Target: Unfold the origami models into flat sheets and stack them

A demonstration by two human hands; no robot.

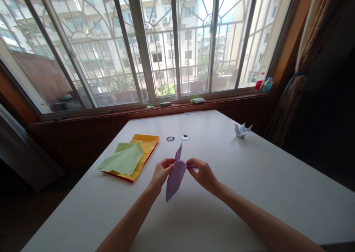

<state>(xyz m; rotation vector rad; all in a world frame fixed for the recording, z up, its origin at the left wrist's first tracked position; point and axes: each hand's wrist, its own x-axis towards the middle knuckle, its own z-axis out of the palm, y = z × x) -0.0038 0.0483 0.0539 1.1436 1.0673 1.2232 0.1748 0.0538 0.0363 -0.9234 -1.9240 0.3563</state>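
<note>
A folded lilac paper piece hangs above the white table, long and pointed at both ends. My left hand pinches its left side near the middle. My right hand pinches a small flap sticking out to the right. Both hands are held just above the tabletop, close together.
A stack of coloured paper sheets with a loose light green sheet on top lies at the left. A folded white paper bird stands at the far right. Two small round objects lie beyond my hands. Small items sit on the windowsill.
</note>
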